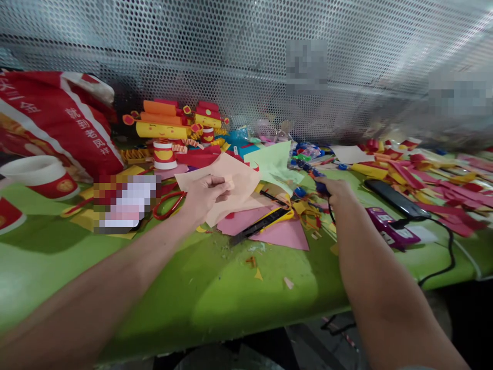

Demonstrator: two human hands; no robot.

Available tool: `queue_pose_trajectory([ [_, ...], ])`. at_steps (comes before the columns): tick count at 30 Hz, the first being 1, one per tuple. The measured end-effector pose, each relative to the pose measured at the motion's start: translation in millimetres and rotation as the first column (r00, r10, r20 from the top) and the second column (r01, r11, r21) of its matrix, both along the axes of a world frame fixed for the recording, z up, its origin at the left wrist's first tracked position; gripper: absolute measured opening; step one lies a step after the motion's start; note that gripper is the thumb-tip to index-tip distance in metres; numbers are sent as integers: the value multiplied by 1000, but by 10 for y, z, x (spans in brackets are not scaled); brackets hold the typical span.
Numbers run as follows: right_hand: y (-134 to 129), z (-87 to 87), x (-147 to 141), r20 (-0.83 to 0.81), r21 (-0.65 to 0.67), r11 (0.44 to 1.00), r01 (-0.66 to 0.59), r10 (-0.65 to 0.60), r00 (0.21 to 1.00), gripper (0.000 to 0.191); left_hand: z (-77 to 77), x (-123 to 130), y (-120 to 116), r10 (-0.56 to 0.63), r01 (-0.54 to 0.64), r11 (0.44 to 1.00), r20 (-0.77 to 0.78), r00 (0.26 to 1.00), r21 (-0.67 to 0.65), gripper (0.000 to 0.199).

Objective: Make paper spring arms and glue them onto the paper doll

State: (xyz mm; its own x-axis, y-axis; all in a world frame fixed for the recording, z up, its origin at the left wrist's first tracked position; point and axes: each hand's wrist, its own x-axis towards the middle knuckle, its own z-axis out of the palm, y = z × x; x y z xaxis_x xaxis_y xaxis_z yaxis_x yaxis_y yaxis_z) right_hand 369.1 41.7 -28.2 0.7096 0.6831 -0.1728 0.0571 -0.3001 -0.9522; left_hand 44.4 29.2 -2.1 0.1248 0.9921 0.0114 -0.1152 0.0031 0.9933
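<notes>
Plainly, a littered green tabletop (227, 300) fronts a perforated metal wall (215, 46) at twelve o'clock, the left hand (207, 195) pinching a small pale-peach paper piece (230, 182) near centre, the right hand (339, 192) wrapped around a dark-blue tool (321, 186) at three o'clock.

kinda dim | glossy green surface (239, 303) glares at left | silver perforated metal panel (239, 56) looks hazy | right edge stretched, blurry
</notes>
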Motion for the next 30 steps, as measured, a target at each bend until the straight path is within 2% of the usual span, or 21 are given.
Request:
queue_pose_trajectory([
  [2,-44,93,-30,-58,19,999,-46,47,997,22,9,-1,-1,1,-1,1000,4,1000,5,12],
  [5,-137,247,-117,-154,55,978,-203,209,966,17,18,-4,0,9,-9,1000,15,1000,14,12],
  [7,-203,335,-214,-197,116,943,-313,331,923,15,14,-8,7,22,-23,999,27,999,23,13],
  [8,-234,369,-277,-209,200,897,-394,432,877,14,8,-10,13,26,-27,999,32,999,29,13],
  [9,-264,397,-350,-180,276,853,-442,498,849,15,1,-14,20,25,-27,999,35,999,34,13],
  [11,-321,435,-520,-75,386,805,-450,514,855,21,-15,-21,37,23,-25,999,34,999,41,13],
  [13,-375,455,-703,29,435,781,-447,484,874,21,-31,-29,55,30,-31,998,29,999,52,12],
  [15,-428,463,-869,124,463,716,-522,531,838,25,-43,-37,73,53,-55,996,37,998,67,10],
  [17,-475,461,-996,197,425,672,-607,586,786,31,-52,-44,89,69,-74,994,56,996,81,8],
  [22,-551,436,-1156,336,242,614,-751,674,658,32,-63,-56,115,88,-95,991,73,993,97,9],
  [27,-573,390,-1240,520,151,566,-810,651,552,29,-57,-67,114,126,-127,985,14,992,115,4],
  [30,-566,351,-1271,637,126,567,-814,583,505,25,-51,-71,111,136,-131,980,-19,991,153,4],
])
